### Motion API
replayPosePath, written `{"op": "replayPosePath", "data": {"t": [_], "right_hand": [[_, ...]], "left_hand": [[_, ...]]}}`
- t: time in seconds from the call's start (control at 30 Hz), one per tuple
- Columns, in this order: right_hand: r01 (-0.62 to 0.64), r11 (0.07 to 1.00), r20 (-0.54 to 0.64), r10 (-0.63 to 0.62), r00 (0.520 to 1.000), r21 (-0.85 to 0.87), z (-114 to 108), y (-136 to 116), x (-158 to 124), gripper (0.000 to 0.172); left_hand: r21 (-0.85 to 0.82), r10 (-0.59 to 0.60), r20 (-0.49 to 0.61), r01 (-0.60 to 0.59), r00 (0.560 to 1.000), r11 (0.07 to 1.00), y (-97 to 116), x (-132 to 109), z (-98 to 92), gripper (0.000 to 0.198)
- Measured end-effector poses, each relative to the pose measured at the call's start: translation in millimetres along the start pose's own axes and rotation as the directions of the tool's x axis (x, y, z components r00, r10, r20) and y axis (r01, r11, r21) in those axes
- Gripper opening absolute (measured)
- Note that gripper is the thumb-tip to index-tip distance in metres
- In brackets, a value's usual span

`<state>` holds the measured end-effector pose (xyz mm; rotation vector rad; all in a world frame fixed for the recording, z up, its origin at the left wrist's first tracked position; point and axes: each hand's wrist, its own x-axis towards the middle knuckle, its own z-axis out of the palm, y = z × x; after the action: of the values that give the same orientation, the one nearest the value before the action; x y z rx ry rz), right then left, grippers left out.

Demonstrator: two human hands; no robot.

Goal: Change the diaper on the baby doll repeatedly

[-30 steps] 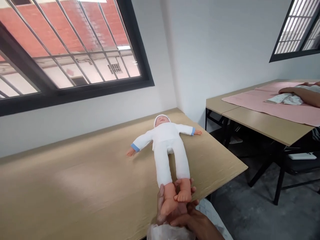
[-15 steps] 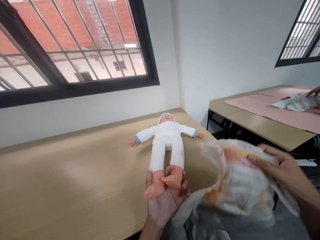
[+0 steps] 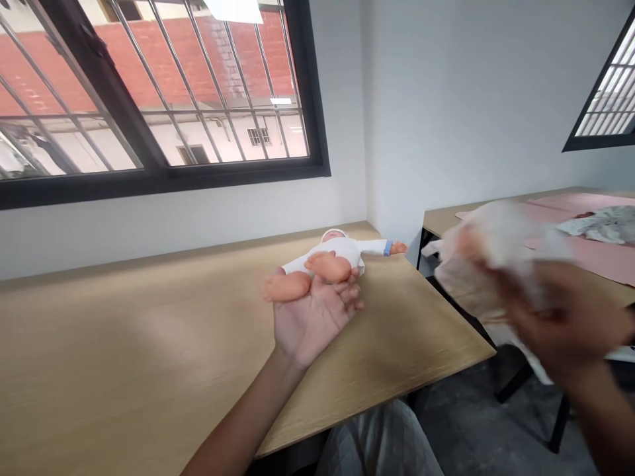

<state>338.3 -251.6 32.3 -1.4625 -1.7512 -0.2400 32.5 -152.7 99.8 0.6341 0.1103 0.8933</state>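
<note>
A baby doll in a white outfit with blue cuffs and a white cap lies on its back on the table. My left hand, palm up, is curled around its ankles and holds both legs raised. The bare orange feet point toward me and hide part of the body. My right hand, smeared by motion, is off the table's right edge. It grips a white cloth-like diaper with some orange print, which hangs bunched and blurred.
The wooden table stands against the wall under a barred window. To the right is a second table with a pink mat and pale printed clothing on it. My knee shows below the table edge.
My left hand has lifted the doll's legs up and away from me. The right hand has swung the diaper up and to the right. The view has shifted a little.
</note>
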Motion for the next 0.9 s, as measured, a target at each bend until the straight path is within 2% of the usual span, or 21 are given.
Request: {"op": "replayPosePath", "data": {"t": [0.03, 0.07, 0.13, 0.2, 0.27, 0.43, 0.57, 0.7, 0.8, 0.9], "right_hand": [[0.071, 0.996, -0.036, -0.073, 0.997, -0.051, 24, -15, -4, 0.03], [0.189, 0.979, 0.001, -0.19, 0.982, -0.081, 48, -29, -9, 0.03], [0.427, 0.897, 0.073, -0.422, 0.904, -0.113, 94, -51, -22, 0.034], [0.511, 0.851, 0.083, -0.505, 0.859, -0.118, 127, -64, -37, 0.032], [0.488, 0.871, 0.109, -0.481, 0.87, -0.057, 146, -71, -51, 0.027], [0.421, 0.898, 0.253, -0.44, 0.861, 0.129, 152, -81, -67, 0.012], [0.324, 0.924, 0.422, -0.38, 0.823, 0.201, 155, -86, -59, 0.02], [0.223, 0.942, 0.557, -0.329, 0.762, 0.25, 155, -91, -41, 0.029], [0.173, 0.942, 0.595, -0.317, 0.738, 0.287, 153, -95, -31, 0.033], [0.169, 0.947, 0.588, -0.303, 0.75, 0.273, 156, -99, -26, 0.035]], "left_hand": [[0.012, 0.014, 0.011, -0.014, 1.0, 1.0, 4, 5, 3.2, 0.058], [0.022, 0.023, 0.015, -0.023, 1.0, 0.999, 7, 10, 6.1, 0.057], [0.034, 0.039, 0.008, -0.04, 0.999, 0.999, 12, 19, 11.5, 0.05], [0.037, 0.05, -0.013, -0.049, 0.999, 0.998, 15, 26, 15.7, 0.043], [0.038, 0.06, -0.022, -0.059, 0.998, 0.998, 16, 30, 18.0, 0.039], [0.03, 0.048, 0.018, -0.048, 0.999, 0.998, 15, 35, 16.6, 0.038], [0.042, 0.013, 0.031, -0.014, 0.999, 0.999, 18, 35, 16.0, 0.043], [0.045, 0.017, 0.021, -0.018, 1.0, 0.999, 24, 34, 18.4, 0.039], [0.047, 0.014, 0.024, -0.015, 1.0, 0.999, 27, 36, 19.0, 0.039], [0.059, 0.014, 0.036, -0.016, 0.999, 0.998, 29, 37, 17.4, 0.043]]}}
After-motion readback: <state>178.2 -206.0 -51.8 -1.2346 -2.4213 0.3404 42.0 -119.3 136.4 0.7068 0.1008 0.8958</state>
